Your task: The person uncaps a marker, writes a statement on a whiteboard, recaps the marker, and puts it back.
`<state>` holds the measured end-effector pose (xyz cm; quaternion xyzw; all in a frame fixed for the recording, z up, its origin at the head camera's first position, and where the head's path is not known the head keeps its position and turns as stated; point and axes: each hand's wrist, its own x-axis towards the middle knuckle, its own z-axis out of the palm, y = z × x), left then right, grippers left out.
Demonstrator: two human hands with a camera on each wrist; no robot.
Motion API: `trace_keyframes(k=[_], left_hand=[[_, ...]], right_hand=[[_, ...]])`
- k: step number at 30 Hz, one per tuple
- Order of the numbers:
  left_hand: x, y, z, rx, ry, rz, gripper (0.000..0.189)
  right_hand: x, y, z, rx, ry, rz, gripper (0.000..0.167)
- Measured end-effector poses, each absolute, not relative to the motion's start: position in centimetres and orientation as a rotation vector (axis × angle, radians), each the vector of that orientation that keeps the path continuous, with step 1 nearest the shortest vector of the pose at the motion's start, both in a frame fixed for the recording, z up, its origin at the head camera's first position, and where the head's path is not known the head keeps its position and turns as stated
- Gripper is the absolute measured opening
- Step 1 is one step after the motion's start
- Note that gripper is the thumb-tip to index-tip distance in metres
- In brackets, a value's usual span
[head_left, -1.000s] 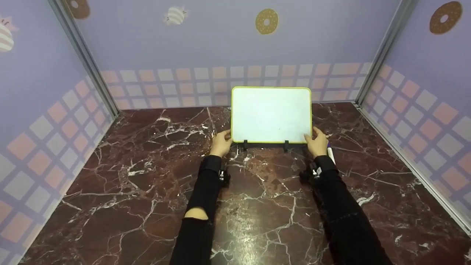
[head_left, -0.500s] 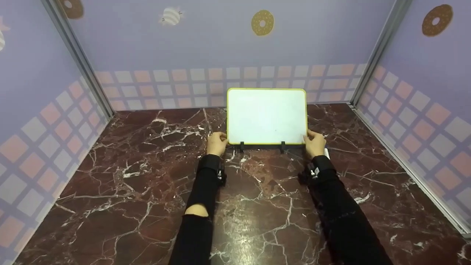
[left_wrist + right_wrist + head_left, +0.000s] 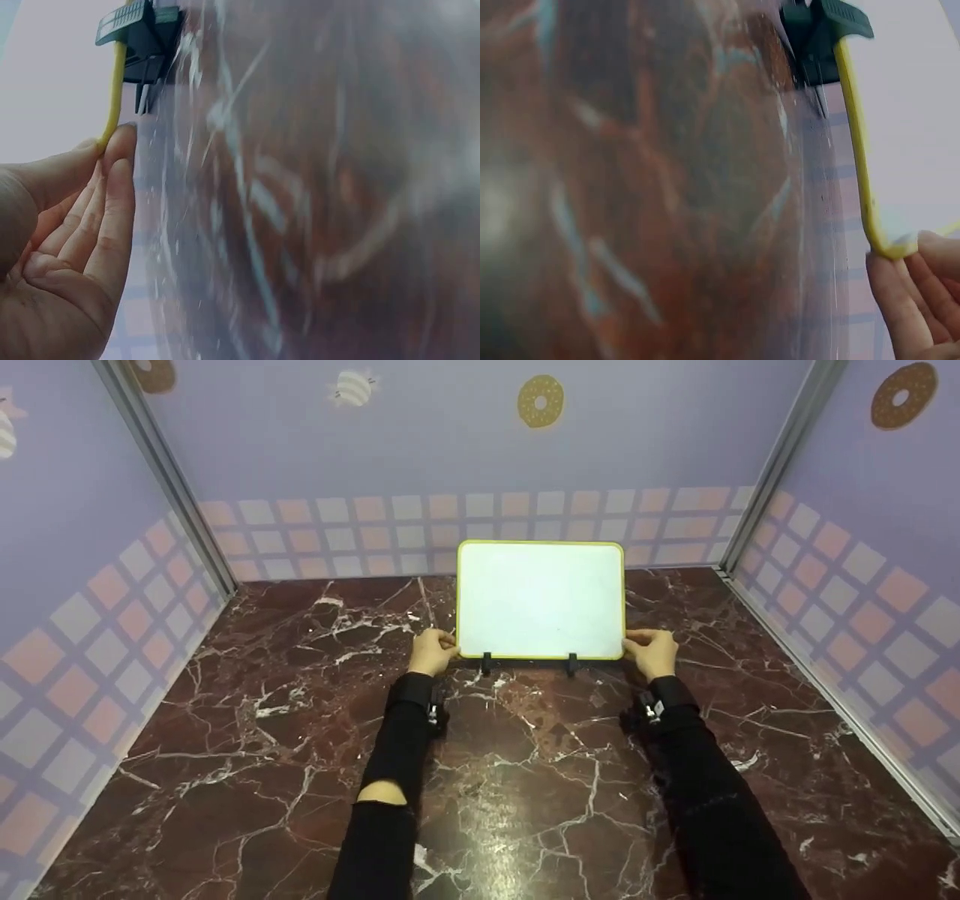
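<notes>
Just above the middle of the head view you have the whiteboard (image 3: 540, 600), a smooth, glossy white rectangle with rounded corners and a slim yellow rim, its face turned toward you. Your left hand (image 3: 433, 652) pinches its lower left corner, thumb on the yellow edge and fingertips drawn up close behind, leaving no more gap than the rim's thickness. Your right hand (image 3: 654, 652) takes the lower right corner in the same narrow pinch, thumb on the front and fingers bent behind. Two dark, blocky clips (image 3: 487, 663) clasp the bottom edge between your hands; in the left wrist view, upper left, the nearer one shows a ribbed tab. Whether the clips touch the tabletop (image 3: 300, 735) you cannot tell. That surface, polished dark red-brown stone pattern with jagged white veins, fills the lower frame and throws a soft glare at bottom centre. Your black sleeves (image 3: 382, 757) rise from the bottom edge, the left one parted by an opening. Across the top, the flat lilac wall (image 3: 450, 450) carries pink and pale squares and a round doughnut print (image 3: 541, 401).
</notes>
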<state>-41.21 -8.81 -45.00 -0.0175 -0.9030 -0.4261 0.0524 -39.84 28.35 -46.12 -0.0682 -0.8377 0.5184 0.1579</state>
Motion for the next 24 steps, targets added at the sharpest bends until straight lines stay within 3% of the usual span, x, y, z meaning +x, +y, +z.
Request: trace_keyframes(k=[11,24], left_hand=[[-39.8,-12.0,-44.2,-0.190,-2.803,-1.511,0.018],[-37.0,-14.7,-44.3,-0.292,-2.878,-1.423,0.018]], right_hand=[[-39.4,28.1,-45.7,-0.079,-2.340,1.802,0.033],[-37.9,27.2,-46.1,0.076,-2.397,1.920,0.030]])
